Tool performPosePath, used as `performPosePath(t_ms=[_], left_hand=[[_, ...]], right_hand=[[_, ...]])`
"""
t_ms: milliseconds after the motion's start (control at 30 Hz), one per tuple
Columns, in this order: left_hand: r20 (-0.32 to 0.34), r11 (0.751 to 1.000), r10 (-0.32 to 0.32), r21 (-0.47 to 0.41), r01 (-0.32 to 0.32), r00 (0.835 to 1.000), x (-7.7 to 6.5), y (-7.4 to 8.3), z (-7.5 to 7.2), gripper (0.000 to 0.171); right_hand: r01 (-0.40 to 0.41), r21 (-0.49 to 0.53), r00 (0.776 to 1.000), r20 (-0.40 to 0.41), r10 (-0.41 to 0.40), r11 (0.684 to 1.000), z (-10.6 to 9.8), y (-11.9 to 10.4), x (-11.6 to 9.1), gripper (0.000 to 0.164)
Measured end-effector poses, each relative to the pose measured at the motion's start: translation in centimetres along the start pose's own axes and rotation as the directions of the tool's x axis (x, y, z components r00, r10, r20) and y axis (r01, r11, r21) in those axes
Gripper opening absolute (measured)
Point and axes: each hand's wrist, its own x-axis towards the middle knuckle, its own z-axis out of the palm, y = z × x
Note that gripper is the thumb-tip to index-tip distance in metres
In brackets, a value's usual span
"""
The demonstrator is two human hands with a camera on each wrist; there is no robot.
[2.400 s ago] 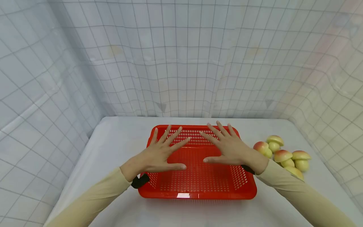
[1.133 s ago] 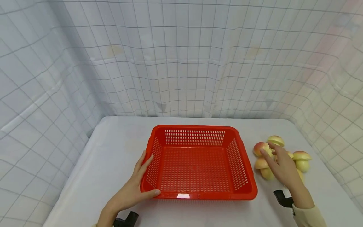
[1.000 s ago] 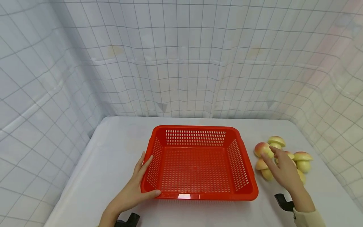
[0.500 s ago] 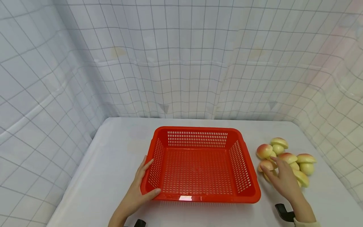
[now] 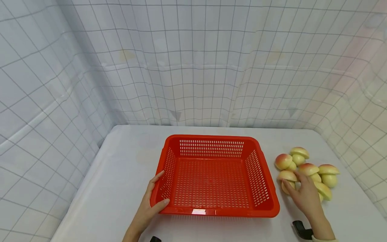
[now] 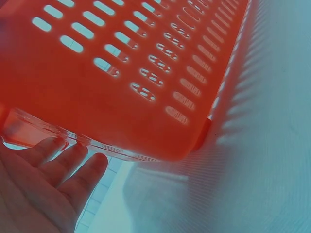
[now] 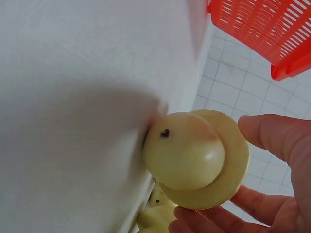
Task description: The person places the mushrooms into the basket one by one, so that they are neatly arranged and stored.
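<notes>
A red perforated plastic basket (image 5: 229, 212) sits mid-table. My left hand (image 5: 147, 205) holds its near left corner, thumb over the front rim and fingers over the left side; the left wrist view has these fingers (image 6: 80, 172) against the rim. To the basket's right, my right hand (image 5: 307, 195) takes a yellow toy mushroom (image 5: 286, 175) with a reddish cap between thumb and fingers. In the right wrist view this mushroom (image 7: 184, 150) shows its round stem end with a dark spot, thumb at the cap's edge and fingers below it. It stands close on the tablecloth.
Several more toy mushrooms cluster around the right hand, among them one at the back (image 5: 299, 153), one at the right (image 5: 329, 174) and one at the left (image 5: 283, 162). A white cloth covers the table (image 5: 127, 151). White gridded curtains (image 5: 205, 67) enclose the back and sides.
Both hands were spread above the basket; the left went to its left corner. The right moved to the mushrooms, came down and closed round the front left one.
</notes>
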Motion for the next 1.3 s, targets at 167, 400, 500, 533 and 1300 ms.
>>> performPosePath(t_ms=[167, 400, 500, 533, 1300], left_hand=[[-0.022, 1.000, -0.005, 0.019, 0.005, 1.000, 0.04, -0.14, 0.16, 0.074], [-0.033, 0.999, -0.017, 0.030, 0.018, 0.999, -0.01, -0.12, 0.29, 0.077], [-0.024, 1.000, -0.013, 0.024, 0.014, 1.000, -0.04, -0.06, 0.27, 0.076], [-0.021, 1.000, -0.013, 0.022, 0.013, 1.000, -0.05, -0.05, 0.26, 0.076], [-0.013, 0.999, -0.019, 0.030, 0.019, 1.000, -0.10, 0.14, 0.22, 0.073]], right_hand=[[-0.025, -0.017, 1.000, 0.016, 0.025, 1.000, 0.17, 0.27, 0.01, 0.057], [-0.047, -0.040, 0.997, 0.061, 0.050, 0.998, 0.29, 0.46, 0.07, 0.054], [-0.076, -0.040, 0.992, 0.098, 0.079, 0.996, 0.26, 0.40, 0.12, 0.056], [-0.086, -0.039, 0.990, 0.108, 0.090, 0.996, 0.24, 0.36, 0.13, 0.057], [-0.165, 0.033, 0.984, 0.070, 0.162, 0.986, 0.86, 0.41, 0.54, 0.063]])
